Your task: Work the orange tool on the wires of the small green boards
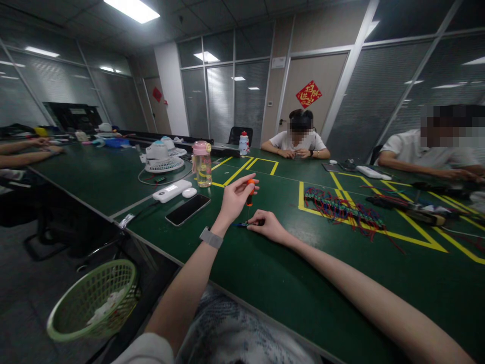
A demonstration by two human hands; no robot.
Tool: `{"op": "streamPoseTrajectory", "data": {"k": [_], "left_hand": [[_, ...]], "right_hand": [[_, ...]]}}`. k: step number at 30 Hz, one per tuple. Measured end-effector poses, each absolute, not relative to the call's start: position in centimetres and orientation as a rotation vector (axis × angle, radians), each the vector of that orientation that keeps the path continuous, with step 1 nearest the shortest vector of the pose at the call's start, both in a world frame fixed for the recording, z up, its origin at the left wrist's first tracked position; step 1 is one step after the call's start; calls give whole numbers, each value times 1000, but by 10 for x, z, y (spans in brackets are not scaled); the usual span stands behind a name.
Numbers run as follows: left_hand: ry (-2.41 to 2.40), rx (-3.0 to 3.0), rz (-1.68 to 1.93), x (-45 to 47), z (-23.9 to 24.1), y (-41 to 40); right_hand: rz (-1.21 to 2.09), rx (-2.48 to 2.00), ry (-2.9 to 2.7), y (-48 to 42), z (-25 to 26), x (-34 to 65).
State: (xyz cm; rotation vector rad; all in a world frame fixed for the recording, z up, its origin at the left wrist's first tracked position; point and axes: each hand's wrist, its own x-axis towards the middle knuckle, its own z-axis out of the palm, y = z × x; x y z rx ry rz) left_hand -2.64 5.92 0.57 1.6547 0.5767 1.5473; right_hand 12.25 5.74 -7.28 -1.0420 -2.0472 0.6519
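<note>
My left hand (237,198), with a grey watch band (211,237) at the wrist, grips an orange and black screwdriver (250,192). The screwdriver stands upright, its thin shaft pointing down at a small circuit board (244,224) on the green table. Fingers of my right hand (269,226) are pinched on the right edge of that board, holding it against the tabletop. Bluish wire shows at the board's left end. Where exactly the screwdriver's tip touches is too small to tell.
Left of my hands lie a black phone (188,209), a white power strip (172,191) and a pink-lidded bottle (202,164). A row of boards with red and blue wires (343,208) lies right. Two people sit across the table (265,283); a green basket (91,303) stands below.
</note>
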Motion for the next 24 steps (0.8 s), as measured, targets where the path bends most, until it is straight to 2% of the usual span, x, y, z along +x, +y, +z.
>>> {"op": "streamPoseTrajectory", "data": {"k": [5,12,15,24], "left_hand": [[789,1881,1716,-30,7,57],[440,1660,1475,-28,4,64],[437,1576,1435,-26,4,64],[761,1847,1706,-31,7,60]], "right_hand": [[658,-1045,-2048,55,-70,123],[673,-1040,-2044,55,-70,122],[665,-1042,-2050,55,-70,122],[668,-1038,-2041,57,-72,123]]}}
